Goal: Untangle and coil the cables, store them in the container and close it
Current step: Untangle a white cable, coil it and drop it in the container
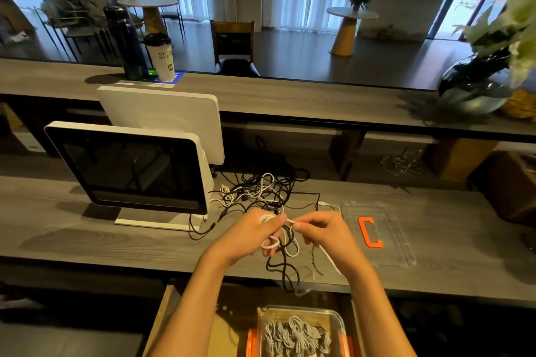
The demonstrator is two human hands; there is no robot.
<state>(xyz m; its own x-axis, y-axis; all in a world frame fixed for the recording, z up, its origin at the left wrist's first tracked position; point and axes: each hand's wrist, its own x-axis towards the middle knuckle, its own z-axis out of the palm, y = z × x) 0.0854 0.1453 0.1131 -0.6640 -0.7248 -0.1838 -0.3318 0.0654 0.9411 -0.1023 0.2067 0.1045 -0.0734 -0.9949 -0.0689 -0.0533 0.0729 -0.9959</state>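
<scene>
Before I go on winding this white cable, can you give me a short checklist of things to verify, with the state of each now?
1. Left hand holds the started loops of the thin white cable: ok.
2. Right hand pinches the same cable to feed it: ok.
3. White cable free of the black cables hanging under the hands: not ok, they cross.
4. Tangled pile of black and white cables on the grey desk sorted: not ok.
5. Clear plastic container with orange clips open, coils inside: ok.
6. Clear lid with orange handle at hand beside the right hand: ok.
</scene>
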